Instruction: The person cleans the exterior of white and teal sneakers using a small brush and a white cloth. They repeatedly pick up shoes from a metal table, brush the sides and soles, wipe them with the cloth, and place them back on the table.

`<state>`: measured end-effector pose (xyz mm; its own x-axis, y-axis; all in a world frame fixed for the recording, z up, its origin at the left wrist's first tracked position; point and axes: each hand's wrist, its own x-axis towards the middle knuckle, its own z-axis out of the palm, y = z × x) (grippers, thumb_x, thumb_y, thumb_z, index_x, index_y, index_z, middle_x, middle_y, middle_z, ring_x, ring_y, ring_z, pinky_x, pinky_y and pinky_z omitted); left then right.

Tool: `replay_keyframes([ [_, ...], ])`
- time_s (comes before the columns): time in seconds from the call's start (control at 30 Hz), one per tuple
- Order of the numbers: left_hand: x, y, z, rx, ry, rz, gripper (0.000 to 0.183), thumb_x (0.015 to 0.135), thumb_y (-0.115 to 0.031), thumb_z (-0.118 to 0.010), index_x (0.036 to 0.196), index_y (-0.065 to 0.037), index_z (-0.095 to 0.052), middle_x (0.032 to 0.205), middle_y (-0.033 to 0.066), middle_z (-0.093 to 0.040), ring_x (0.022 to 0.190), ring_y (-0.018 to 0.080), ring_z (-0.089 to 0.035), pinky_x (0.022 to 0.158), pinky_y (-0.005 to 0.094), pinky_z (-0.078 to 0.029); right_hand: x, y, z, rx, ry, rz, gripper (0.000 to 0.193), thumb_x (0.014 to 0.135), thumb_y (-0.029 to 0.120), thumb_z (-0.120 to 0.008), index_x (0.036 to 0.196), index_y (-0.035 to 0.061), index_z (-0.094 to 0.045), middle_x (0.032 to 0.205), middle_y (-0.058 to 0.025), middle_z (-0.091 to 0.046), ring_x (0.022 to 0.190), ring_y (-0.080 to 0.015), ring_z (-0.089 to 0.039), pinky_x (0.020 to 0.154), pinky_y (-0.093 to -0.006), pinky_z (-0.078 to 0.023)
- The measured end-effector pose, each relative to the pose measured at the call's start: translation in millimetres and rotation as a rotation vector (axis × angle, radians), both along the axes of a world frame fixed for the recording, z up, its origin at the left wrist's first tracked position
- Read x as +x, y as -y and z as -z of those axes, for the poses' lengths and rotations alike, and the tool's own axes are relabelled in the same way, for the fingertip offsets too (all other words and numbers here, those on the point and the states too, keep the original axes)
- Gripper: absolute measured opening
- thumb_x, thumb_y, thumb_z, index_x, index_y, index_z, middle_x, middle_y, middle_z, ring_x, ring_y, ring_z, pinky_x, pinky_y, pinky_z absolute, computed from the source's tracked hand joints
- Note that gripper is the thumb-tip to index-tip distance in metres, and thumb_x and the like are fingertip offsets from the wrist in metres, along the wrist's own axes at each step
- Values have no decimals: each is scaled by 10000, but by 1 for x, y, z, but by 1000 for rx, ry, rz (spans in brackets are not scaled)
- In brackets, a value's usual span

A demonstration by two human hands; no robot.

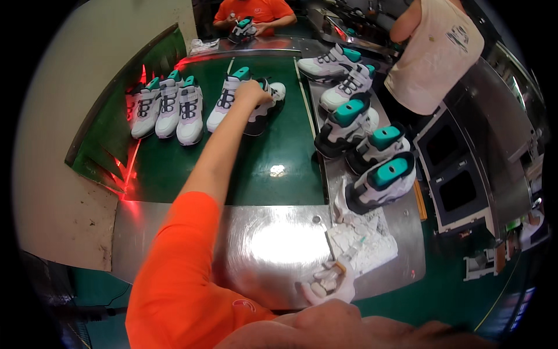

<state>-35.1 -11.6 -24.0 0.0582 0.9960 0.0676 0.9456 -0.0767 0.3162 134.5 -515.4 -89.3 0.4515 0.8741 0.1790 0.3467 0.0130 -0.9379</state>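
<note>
My left arm reaches over the green conveyor belt, and my bare left hand (251,93) is closed on the upper part of a black-and-white sneaker (256,121). Right beside it stands a white-and-lilac sneaker (222,105) with a teal insole. Low in the view, my right hand (337,288), in a whitish glove, is closed around a slim pale tool (350,252); its exact kind is unclear. That tool points toward crumpled white paper (378,247) on the metal ledge.
Several white-and-lilac sneakers (167,109) stand at the belt's left, by a green slit curtain (110,128). More sneakers (381,181) line the right-hand metal ledge (411,224). Across the belt, a person in orange (273,9) handles a shoe; another in a pale vest (436,55) stands right.
</note>
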Motion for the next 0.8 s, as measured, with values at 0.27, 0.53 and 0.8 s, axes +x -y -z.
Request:
replay_keyframes([
  [0.27, -60, 213, -14, 689, -119, 680, 644, 692, -112, -766, 1266, -74, -475, 1282, 139, -552, 1175, 344, -543, 942, 418, -472, 12, -6, -3, -39, -28, -26, 885, 598, 138, -839, 1356, 46, -392, 1027, -132, -599, 806, -181, -624, 740, -317, -524],
  [0.53, -185, 421, -30, 644, -231, 956, 315, 809, -131, -565, 1111, -46, -602, 1232, 132, -591, 1147, 337, -573, 956, 499, -476, 5, 12, -51, -85, -126, -195, 737, 632, 55, -791, 1290, 44, -459, 1009, -79, -590, 831, -144, -627, 712, -273, -528],
  [0.8, -209, 448, -10, 573, -120, 901, 286, 815, -139, -578, 1097, -95, -610, 1241, 87, -587, 1165, 301, -563, 1004, 464, -450, 5, 11, -71, -121, -275, -203, 644, 668, -19, -697, 1275, 48, -494, 975, -74, -593, 777, -143, -621, 703, -279, -534],
])
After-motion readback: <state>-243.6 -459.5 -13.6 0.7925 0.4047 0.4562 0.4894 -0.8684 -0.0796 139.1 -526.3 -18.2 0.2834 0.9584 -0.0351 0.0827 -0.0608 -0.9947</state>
